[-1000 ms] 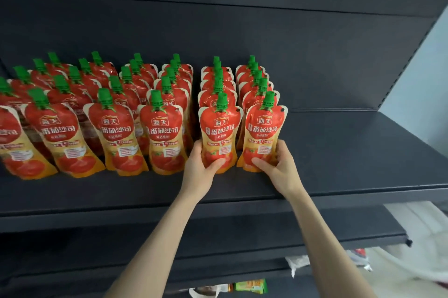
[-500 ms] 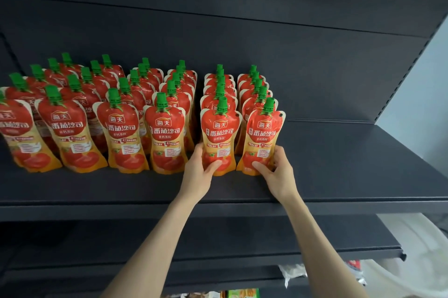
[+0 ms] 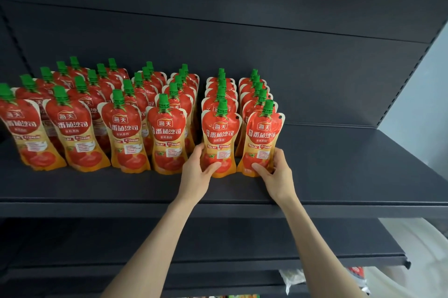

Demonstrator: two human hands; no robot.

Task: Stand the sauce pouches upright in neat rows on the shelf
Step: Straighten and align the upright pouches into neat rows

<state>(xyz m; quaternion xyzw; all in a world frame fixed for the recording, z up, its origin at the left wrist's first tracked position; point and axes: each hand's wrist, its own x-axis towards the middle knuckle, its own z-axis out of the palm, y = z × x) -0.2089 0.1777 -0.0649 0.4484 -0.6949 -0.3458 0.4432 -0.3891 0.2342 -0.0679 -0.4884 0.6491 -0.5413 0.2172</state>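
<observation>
1. Head view: a dark shelf (image 3: 339,176) against a dark back panel (image 3: 242,43) carries the sauce pouches. The rows (image 3: 121,127) run front to back from the left edge of the view to the middle, green caps up.
2. At the front of the two rightmost rows, we have one pouch in each of the hands. The left hand (image 3: 197,171) grips the left front pouch (image 3: 219,132) low down, thumb across its face and fingers curled round its left edge. The right hand (image 3: 276,171) grips the right front pouch (image 3: 263,135) the same way, fingers round its right edge.
3. We judge the step to be seating these two as front markers. Both bases should be pressed flat on the shelf, level with the fronts of the neighbouring rows.
4. The right front pouch seems to lean with its cap to the right, though the wide lens may exaggerate this. We would square it before letting go.
5. The gap between these two rows should match the gaps further left, and the labels should face forward.
6. We should release gently, one hand at a time, since soft pouches topple and could knock those behind.
</observation>
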